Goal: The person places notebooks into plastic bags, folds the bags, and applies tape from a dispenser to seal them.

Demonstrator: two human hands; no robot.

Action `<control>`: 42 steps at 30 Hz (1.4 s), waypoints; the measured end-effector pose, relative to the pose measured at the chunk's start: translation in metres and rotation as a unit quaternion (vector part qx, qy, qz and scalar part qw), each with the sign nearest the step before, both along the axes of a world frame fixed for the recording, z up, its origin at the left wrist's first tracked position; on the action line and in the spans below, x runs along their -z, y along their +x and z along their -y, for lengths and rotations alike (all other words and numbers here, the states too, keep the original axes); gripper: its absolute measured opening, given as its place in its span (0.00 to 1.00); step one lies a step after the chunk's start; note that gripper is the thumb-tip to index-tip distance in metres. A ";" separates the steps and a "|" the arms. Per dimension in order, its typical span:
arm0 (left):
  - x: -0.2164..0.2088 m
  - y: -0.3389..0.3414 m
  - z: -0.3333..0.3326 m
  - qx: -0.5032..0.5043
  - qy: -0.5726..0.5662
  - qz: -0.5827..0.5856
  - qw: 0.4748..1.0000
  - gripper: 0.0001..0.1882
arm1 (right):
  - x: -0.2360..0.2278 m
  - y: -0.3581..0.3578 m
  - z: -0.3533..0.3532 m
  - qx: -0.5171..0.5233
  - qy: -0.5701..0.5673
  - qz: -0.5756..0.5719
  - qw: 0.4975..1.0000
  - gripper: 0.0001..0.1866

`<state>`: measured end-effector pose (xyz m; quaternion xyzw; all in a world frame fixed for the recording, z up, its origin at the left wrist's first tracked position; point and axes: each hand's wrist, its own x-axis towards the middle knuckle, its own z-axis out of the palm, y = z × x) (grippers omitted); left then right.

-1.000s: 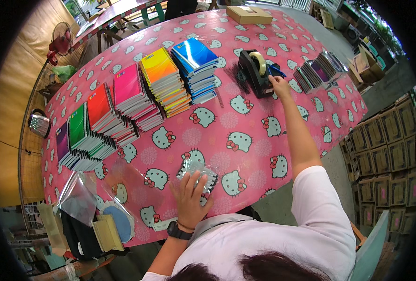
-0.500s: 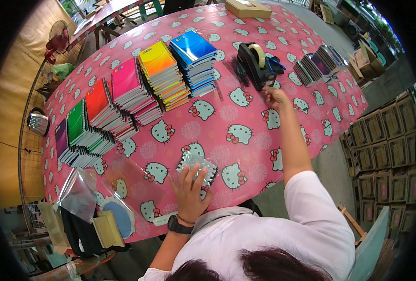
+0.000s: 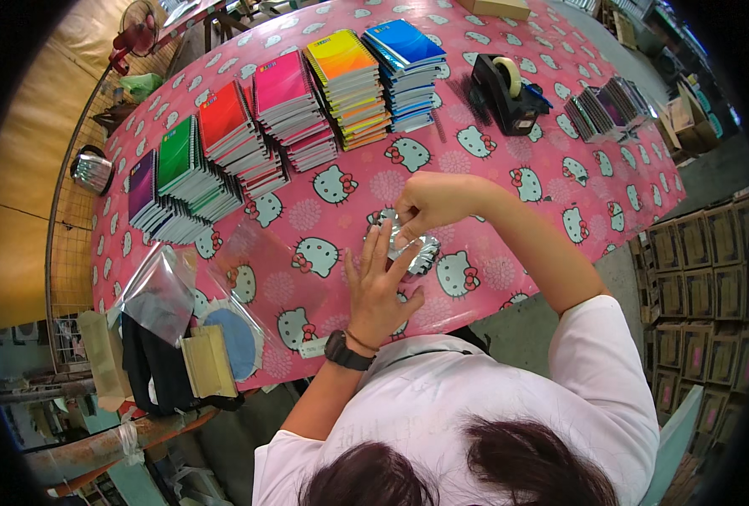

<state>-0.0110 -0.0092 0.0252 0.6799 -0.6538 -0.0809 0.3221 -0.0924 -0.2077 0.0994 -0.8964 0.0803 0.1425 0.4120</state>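
Note:
A small spiral-bound pad in shiny clear plastic [image 3: 426,255] lies on the pink patterned tablecloth near the front edge. My left hand [image 3: 380,293] lies over the pad's left side, fingers stretched out and resting on the plastic. From the right, my right hand [image 3: 432,207] bends in over the top of the pad, its fingers curled in a pinch against the wrapping. What those fingers hold, if anything, is hidden. Farther back to the right stands a black tape dispenser [image 3: 501,105] with a roll of clear tape [image 3: 507,74].
Stacks of spiral notebooks run diagonally from purple [image 3: 142,190] to blue [image 3: 404,44]. Clear plastic sheets [image 3: 260,261] and bags [image 3: 162,291] lie at the left. A row of small pads [image 3: 598,114] stands back right. Brown boxes [image 3: 699,261] are piled beyond the table's right side.
My right hand has come from the tape dispenser to the wrapped pad. My left hand stays on the pad, and the whole view has shifted.

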 end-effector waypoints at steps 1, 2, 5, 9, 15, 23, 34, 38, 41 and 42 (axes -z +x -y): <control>-0.002 0.000 0.000 -0.002 -0.001 0.006 1.000 0.37 | -0.004 0.005 -0.001 0.027 -0.069 -0.075 0.994 0.22; -0.003 0.001 -0.001 -0.004 -0.001 0.011 1.000 0.37 | -0.006 0.008 -0.002 0.054 -0.137 -0.149 0.978 0.24; 0.000 0.001 -0.002 0.007 -0.001 0.030 1.000 0.41 | 0.053 -0.015 0.022 0.140 0.054 -0.123 0.981 0.26; -0.005 0.006 -0.003 0.009 0.014 0.035 0.999 0.47 | 0.144 -0.050 0.006 0.263 0.190 -0.023 0.946 0.17; -0.029 0.013 0.039 0.131 0.025 0.247 0.960 0.47 | 0.155 -0.094 -0.004 0.472 0.169 0.098 0.860 0.04; -0.015 0.044 0.044 0.155 -0.064 -0.471 0.866 0.55 | 0.115 -0.125 -0.045 0.403 0.283 0.121 0.862 0.28; -0.012 0.044 0.045 0.101 -0.109 -0.390 0.909 0.51 | 0.075 -0.063 -0.041 0.383 0.332 0.351 0.787 0.31; -0.031 0.047 0.048 0.025 -0.123 -0.274 0.954 0.31 | 0.017 -0.043 -0.047 0.394 -0.118 0.244 0.878 0.13; -0.051 0.045 0.049 -0.004 -0.241 -0.370 0.897 0.18 | 0.014 -0.046 -0.044 0.484 -0.030 0.377 0.789 0.07; -0.054 0.045 0.044 -0.018 -0.289 -0.437 0.851 0.14 | 0.021 -0.062 -0.034 0.492 0.021 0.394 0.776 0.07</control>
